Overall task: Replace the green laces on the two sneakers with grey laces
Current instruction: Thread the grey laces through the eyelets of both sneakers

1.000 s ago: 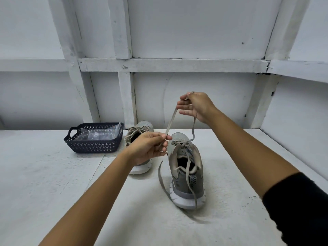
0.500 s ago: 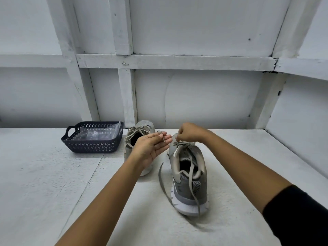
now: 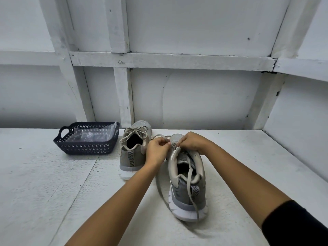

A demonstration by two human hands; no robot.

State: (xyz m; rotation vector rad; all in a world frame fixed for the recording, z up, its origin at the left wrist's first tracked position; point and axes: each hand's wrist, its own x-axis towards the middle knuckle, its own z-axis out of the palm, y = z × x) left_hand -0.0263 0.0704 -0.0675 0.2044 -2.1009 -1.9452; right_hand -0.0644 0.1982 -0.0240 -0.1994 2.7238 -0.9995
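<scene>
A dark openwork basket (image 3: 85, 148) with a loop handle at its left end is set on a white, speckled table (image 3: 44, 183), near the back edge and to the left. A crumpled clear plastic bag (image 3: 90, 134) is held inside the basket. A thin seam (image 3: 83, 181) is seen running across the tabletop. Behind, a white painted wall (image 3: 204, 96) is crossed by a horizontal beam (image 3: 170, 61) and several upright posts (image 3: 123, 96).

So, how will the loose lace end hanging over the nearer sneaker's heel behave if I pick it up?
Probably floppy: the lace end drapes over the heel of the nearer sneaker and follows its shape. It looks thin and flat, so likely very light. It seems threaded through the shoe, so a pull may drag the sneaker.
</scene>
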